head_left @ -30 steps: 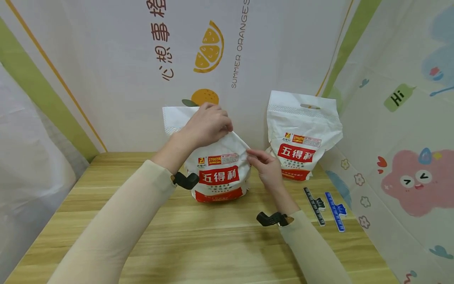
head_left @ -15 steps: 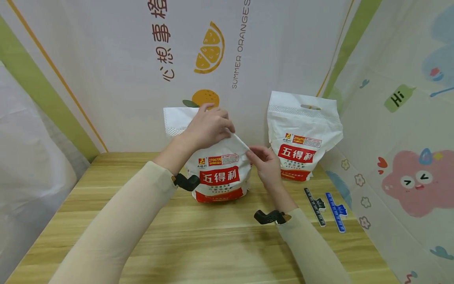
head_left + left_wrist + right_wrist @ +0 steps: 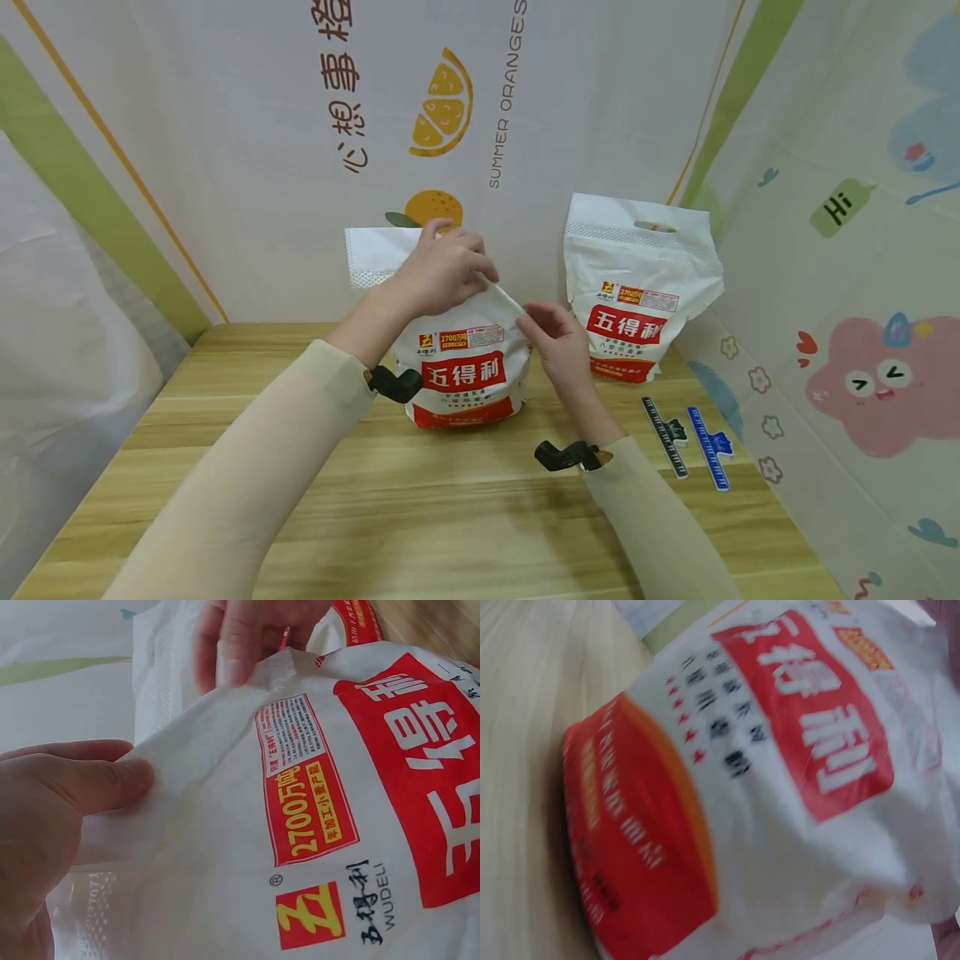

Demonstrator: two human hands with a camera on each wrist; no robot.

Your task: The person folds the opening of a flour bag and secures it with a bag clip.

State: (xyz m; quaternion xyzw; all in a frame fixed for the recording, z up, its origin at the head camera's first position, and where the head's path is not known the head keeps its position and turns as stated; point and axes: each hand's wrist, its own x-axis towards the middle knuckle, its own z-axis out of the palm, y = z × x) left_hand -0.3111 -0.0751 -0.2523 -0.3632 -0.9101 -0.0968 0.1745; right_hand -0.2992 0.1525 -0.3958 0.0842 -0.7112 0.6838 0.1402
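A white and red flour bag stands upright on the wooden table, its top right part folded down at a slant. My left hand pinches this folded edge from above; in the left wrist view its thumb lies on the front of the bag. At the lower right end of the fold, my right hand pinches the edge between thumb and fingers. The bag's upper left corner sticks up unfolded. The right wrist view is mostly filled by the bag's printed front, with the right hand's fingers largely hidden there.
A second flour bag with a handle slot stands at the back right. Before it lie a black ruler-like clip and a blue one. Printed cloth hangs behind the wooden table and along its sides.
My right hand has shifted slightly up and left along with the end of the fold. The left hand stays nearly in place, and the bag has not moved on the table.
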